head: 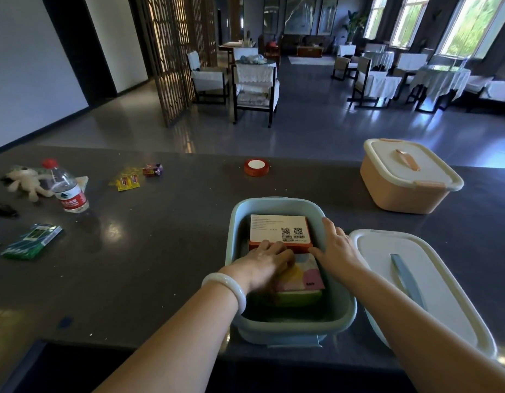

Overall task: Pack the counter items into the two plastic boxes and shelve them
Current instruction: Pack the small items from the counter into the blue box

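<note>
Blue box (291,324) takes both forearms: left hand (269,260) grips the orange carton (279,231), right hand (335,245) rests flat.

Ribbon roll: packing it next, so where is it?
The red ribbon roll sits mid-counter at the far edge, beyond the blue box, left of the peach box.

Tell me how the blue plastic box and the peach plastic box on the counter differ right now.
The blue plastic box is open, its lid lying beside it; the peach plastic box has its lid on. The blue one holds two packages, with both hands at it; the peach one's contents are hidden, and no hand touches it. The blue one sits nearer, the peach one farther right. Both share a rounded rectangular shape.
</note>
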Demonstrator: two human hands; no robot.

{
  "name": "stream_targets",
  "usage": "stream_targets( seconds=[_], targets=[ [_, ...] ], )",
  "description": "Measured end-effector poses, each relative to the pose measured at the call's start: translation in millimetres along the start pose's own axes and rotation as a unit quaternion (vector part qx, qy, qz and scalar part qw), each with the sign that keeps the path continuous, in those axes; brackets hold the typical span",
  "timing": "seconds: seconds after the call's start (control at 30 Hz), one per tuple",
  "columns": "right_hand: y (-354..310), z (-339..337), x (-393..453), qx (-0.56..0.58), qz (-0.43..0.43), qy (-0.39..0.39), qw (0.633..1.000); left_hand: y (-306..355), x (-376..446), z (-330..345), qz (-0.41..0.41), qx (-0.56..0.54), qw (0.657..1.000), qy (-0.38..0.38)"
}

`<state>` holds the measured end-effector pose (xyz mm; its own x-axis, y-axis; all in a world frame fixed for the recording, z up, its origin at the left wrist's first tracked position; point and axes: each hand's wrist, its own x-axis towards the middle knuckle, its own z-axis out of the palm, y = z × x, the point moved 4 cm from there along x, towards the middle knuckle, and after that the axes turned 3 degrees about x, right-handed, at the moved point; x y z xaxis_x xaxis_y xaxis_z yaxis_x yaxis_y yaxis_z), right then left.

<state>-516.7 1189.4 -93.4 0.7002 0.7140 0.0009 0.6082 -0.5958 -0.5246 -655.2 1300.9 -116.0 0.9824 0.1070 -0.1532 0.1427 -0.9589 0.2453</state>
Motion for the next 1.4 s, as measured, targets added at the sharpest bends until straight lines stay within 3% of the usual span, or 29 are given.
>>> stream_targets(
  seconds=[0.37, 0.57, 0.7, 0.83, 1.4],
  targets=[
    [1.0, 0.1, 0.1, 0.006, 0.001, -0.003, 1.000, -6.5, 6.1, 1.7, -0.088, -0.130, 0.987, 0.047],
    [2.1, 0.0, 1.0, 0.015, -0.001, -0.004, 1.000, -4.2, -0.1, -2.2, -0.216, -0.196, 0.918, 0.270],
    [2.8, -0.3, 1.0, 0.023, -0.002, -0.009, 1.000, -11.6, -1.5, 3.4, -0.326, -0.321, 0.866, 0.201],
    [1.5, 0.0, 0.6, 0.017, -0.008, -0.002, 1.000, -15.6, -0.6, 8.6, -0.326, -0.432, 0.825, 0.161],
    [-1.5, -2.2, -1.5, 0.018, -0.013, -0.015, 1.000, -10.7, -1.6, 9.4, -0.327, -0.406, 0.843, 0.132]
  ],
)
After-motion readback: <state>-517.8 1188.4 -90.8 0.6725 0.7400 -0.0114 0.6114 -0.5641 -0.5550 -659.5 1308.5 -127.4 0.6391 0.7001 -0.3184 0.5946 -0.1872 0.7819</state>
